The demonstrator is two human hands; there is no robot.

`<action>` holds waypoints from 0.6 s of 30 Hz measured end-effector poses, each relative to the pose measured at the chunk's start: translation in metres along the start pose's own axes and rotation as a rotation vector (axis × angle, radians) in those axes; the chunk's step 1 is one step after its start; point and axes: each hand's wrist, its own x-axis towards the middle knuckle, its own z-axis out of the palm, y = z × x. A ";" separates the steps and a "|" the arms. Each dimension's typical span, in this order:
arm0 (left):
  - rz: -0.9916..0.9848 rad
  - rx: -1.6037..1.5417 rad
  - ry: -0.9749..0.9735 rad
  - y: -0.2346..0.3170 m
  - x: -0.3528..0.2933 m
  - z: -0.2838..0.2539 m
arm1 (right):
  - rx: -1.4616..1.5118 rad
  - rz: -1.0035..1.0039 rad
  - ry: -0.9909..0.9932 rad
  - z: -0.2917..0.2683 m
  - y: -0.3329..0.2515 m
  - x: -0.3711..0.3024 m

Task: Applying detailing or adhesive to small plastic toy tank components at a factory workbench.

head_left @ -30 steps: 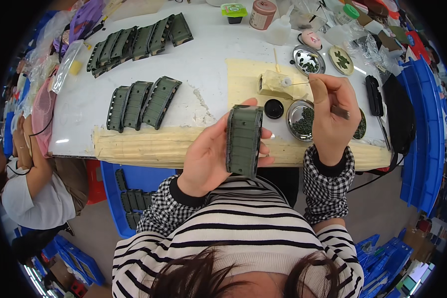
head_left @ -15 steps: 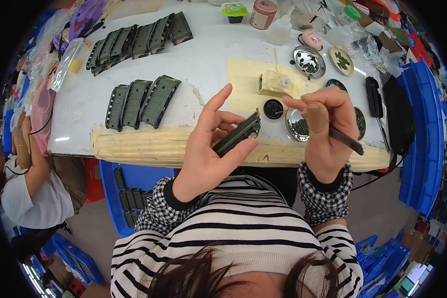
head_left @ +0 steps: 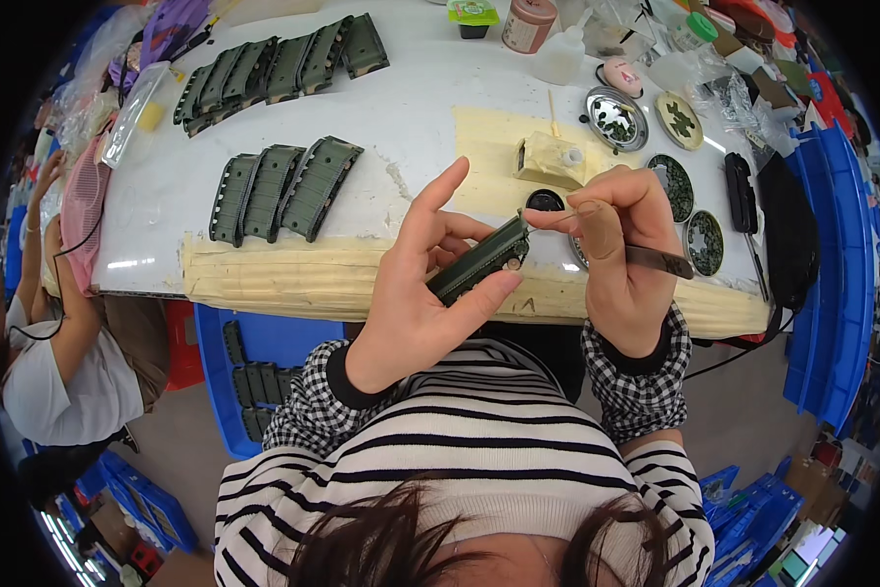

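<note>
My left hand [head_left: 411,279] is closed around a dark green moulded part [head_left: 481,262], tilted up to the right, thumb along its near side and index finger raised. My right hand [head_left: 628,259] pinches a pair of dark metal tweezers [head_left: 667,261]. The tweezers' fine tips reach the upper right end of the green part; whether they carry anything is too small to tell. Just behind them sits a round black pot [head_left: 545,202]. Partly behind my right hand lies a dish of tiny green pieces.
Rows of similar green parts [head_left: 320,191] lie at the left and far left. Right of my right hand stand dishes of small green pieces [head_left: 703,243]. A tape-wrapped block [head_left: 548,162] stands ahead. A blue bin [head_left: 215,391] sits below the table edge. Another person [head_left: 78,372] works at left.
My right hand has moved left and brought the tweezers' tips to the green part's end. My left hand has shifted slightly right with the part.
</note>
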 end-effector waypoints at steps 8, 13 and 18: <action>-0.040 -0.075 0.010 -0.001 -0.002 -0.002 | -0.029 -0.024 0.203 -0.008 0.001 0.008; -0.168 -0.487 -0.102 -0.007 0.001 -0.007 | -0.840 -0.188 0.218 -0.030 0.014 0.025; -0.228 -0.612 -0.182 -0.011 -0.001 -0.009 | -0.935 -0.163 0.102 -0.033 0.020 0.026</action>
